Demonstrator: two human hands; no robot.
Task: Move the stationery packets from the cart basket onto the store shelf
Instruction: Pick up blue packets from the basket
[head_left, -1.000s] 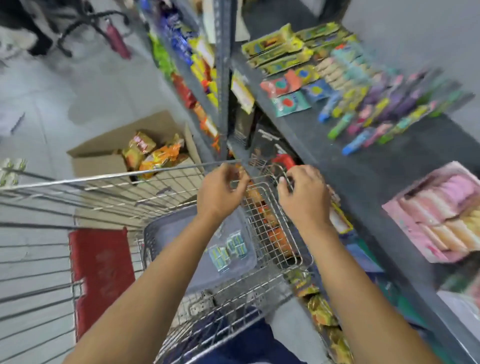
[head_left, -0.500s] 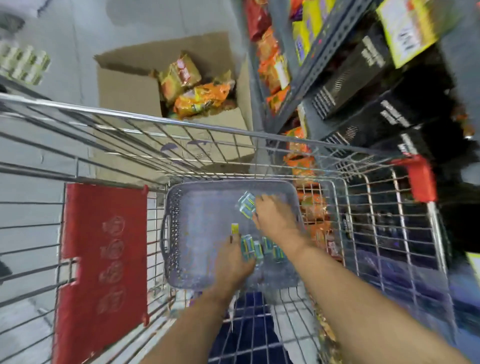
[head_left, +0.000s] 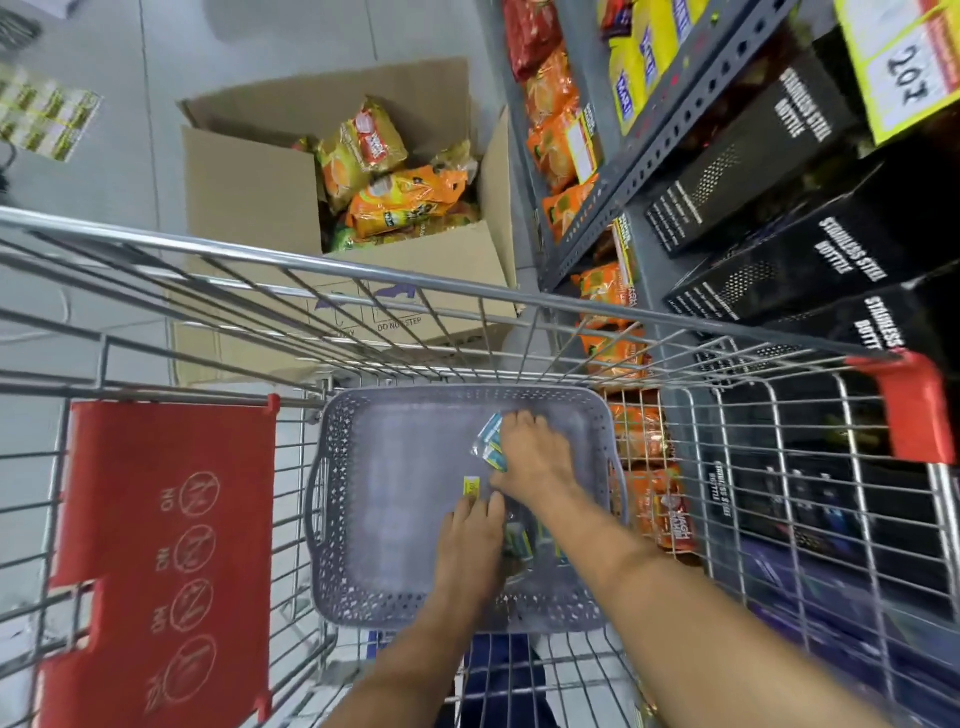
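A grey perforated plastic basket (head_left: 332, 519) sits inside the wire cart (head_left: 311, 270). A few small blue-green stationery packets lie in its right half. My right hand (head_left: 535, 457) is at the far side with its fingers closed over one packet (head_left: 489, 441), which sticks out to the left of the fingers. My left hand (head_left: 470, 551) lies nearer to me, over another group of packets (head_left: 519, 540) with a yellow tag (head_left: 471, 486) at the fingertips. Much of each packet is hidden under my hands. The shelf with stationery is out of view.
A grey metal shelf (head_left: 649, 130) on the right holds orange and yellow snack packs and black bottle boxes (head_left: 753, 156). An open cardboard box (head_left: 249, 171) with snack packs stands on the floor beyond the cart. The cart's red seat flap (head_left: 166, 545) is at left.
My hands left the cart's rim and dropped into the basket onto the packets. The view tipped down from the upper shelf. In the last half second the fingers settled over the packets.
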